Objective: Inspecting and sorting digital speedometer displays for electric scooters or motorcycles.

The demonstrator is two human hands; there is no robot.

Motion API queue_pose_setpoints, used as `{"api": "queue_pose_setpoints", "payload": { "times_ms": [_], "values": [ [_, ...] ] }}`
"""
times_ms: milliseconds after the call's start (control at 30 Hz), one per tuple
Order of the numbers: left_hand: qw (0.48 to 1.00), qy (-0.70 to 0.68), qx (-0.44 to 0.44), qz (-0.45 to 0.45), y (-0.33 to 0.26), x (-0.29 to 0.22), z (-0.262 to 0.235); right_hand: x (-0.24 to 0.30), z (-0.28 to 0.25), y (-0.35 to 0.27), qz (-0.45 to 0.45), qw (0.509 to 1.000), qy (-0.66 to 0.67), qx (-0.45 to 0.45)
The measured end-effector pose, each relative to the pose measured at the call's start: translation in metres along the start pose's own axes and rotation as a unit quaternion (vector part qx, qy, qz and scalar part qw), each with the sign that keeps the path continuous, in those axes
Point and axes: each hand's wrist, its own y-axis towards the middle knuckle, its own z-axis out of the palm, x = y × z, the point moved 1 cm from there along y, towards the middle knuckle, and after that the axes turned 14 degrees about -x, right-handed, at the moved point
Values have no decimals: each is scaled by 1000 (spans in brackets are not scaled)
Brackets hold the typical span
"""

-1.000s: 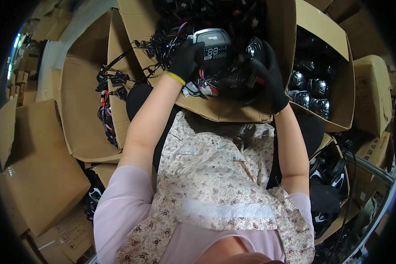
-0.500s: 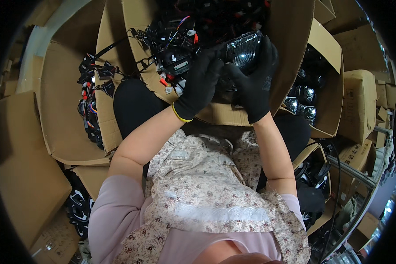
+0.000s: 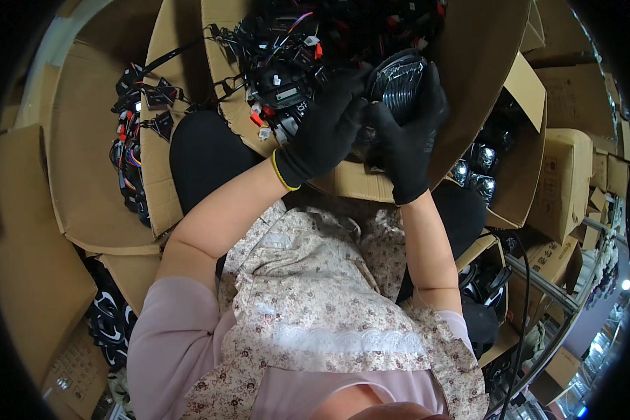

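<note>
A dark headlight with a ribbed, glossy lens is wrapped in clear film and held above the open carton in front of me. My right hand, in a black glove, is wrapped around its right and lower side. At the left edge of the headlight, my left hand, also gloved in black with a yellow cuff, is closed with its fingertips against it; some of those fingertips are hidden. Left of that hand, black lamp units with wires and red and white plugs lie heaped in the carton.
The open carton stands between my knees. Another carton at the left holds wired parts. Film-wrapped lamps fill a box on the right. More black parts sit below it, near a metal rail and a hanging cable.
The headlight has turned in my hands, so its rim and lens now face differently. Both hands stay on it. The whole view has shifted slightly.
</note>
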Motion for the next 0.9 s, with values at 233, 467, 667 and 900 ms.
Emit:
{"api": "queue_pose_setpoints", "payload": {
  "times_ms": [233,467,667,900],
  "values": [
    [998,1,44,41,6,-2,-8,2,-7,0,29,999,40,23],
    [975,-159,10,-155,10,-14,1,1,-3,-2,10,997,70,21],
    [972,-128,-14,-197,5,-10,-9,11,-16,11,-76,995,-2,62],
    [967,-153,50,-198,11,-13,-20,1,-27,15,130,972,183,70]
  ]
}}
